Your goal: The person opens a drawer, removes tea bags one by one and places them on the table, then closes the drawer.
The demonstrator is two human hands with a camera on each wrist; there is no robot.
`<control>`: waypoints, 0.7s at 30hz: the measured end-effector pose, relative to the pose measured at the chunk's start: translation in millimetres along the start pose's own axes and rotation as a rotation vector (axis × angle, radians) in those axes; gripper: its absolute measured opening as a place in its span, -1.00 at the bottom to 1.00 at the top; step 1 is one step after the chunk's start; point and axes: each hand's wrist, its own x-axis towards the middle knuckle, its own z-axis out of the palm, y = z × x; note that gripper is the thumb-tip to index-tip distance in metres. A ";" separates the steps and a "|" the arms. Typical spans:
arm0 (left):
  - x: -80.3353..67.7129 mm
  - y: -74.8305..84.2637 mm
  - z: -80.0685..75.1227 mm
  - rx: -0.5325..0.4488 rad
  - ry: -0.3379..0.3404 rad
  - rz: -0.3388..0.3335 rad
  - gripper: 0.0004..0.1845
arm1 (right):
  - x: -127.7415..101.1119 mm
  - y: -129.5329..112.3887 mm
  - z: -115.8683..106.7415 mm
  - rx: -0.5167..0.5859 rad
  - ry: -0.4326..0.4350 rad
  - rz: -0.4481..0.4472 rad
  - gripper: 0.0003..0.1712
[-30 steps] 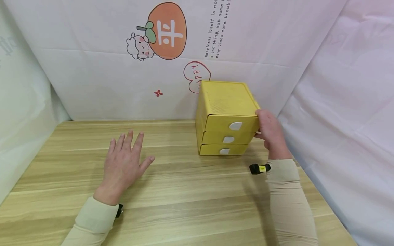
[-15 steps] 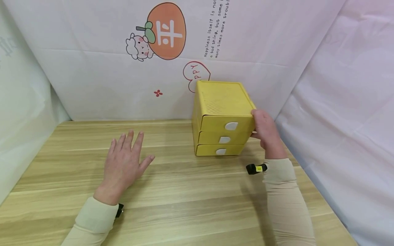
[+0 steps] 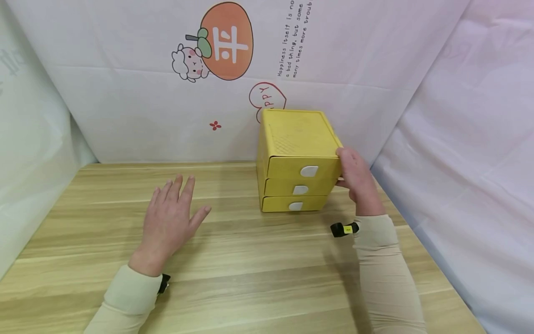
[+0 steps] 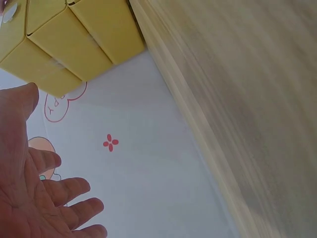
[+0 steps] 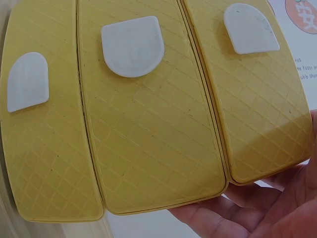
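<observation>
One box (image 3: 292,162) has shifted leftward; left of it, the left hand (image 3: 170,221) spreads wide; the unclenched right hand (image 3: 357,174) presses its right side.

free room lies between the left hand (image 3: 168,225) and the yellow drawer box (image 3: 292,162), backdrop (image 3: 167,116) blocking behind.

1. From the head view I read three sideways lines (image 3: 294,39) on the back cloth (image 3: 167,116): "Happiness itself is no", "a bad thing, but some", "many times more troub".
2. "PPY" in the red heart (image 3: 269,95).
3. 平 on the orange fruit print (image 3: 227,69).
4. My right wrist view: 安 on an orange patch (image 5: 304,15).
5. I can't read the yellow label (image 3: 348,229) on the black wrist device (image 3: 336,230).
</observation>
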 end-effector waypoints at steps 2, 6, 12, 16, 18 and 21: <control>1.1 1.3 -0.3 -0.012 -0.005 -0.007 -0.12 | 0.1 -0.4 1.3 0.003 0.000 -0.003 -0.52; 3.8 4.7 -2.1 -0.037 -0.009 -0.010 -0.12 | -1.0 -1.1 3.9 -0.003 0.012 -0.004 -0.51; 10.3 9.4 -4.9 -0.078 -0.007 -0.013 -0.13 | -1.0 -1.0 8.5 0.014 0.012 -0.007 -0.55; 16.2 13.4 -8.4 -0.121 0.003 -0.013 -0.13 | -0.7 -2.0 11.5 0.019 -0.008 -0.020 -0.57; 19.1 16.0 -9.9 -0.143 0.010 -0.006 -0.13 | -1.0 -2.6 13.0 0.019 -0.014 -0.022 -0.56; 23.3 24.1 -13.8 -0.154 0.038 0.009 -0.13 | 0.4 -3.8 12.5 0.019 -0.031 -0.026 -0.53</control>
